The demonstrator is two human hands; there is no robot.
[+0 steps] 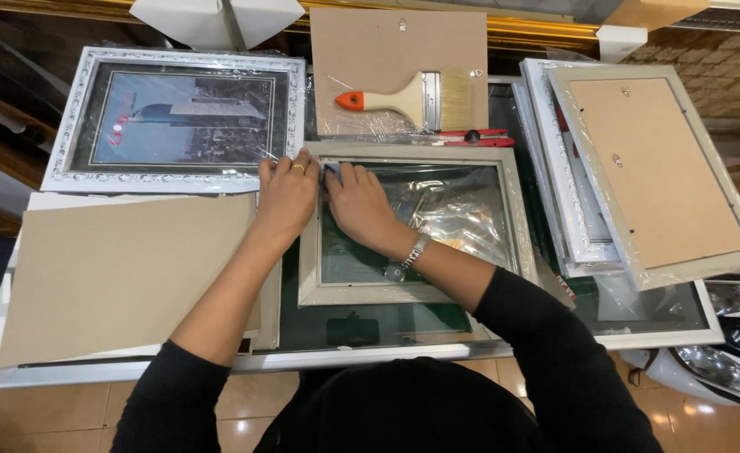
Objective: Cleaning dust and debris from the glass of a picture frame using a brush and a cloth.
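Unwrapping underway: my left hand [286, 195] and right hand [355, 201] pinch plastic film at the cream picture frame's [416, 152] top-left corner; next, I judge, a steady peel.

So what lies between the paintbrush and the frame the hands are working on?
In the head view, a red utility knife lies between the paintbrush and the top edge of the pale frame.
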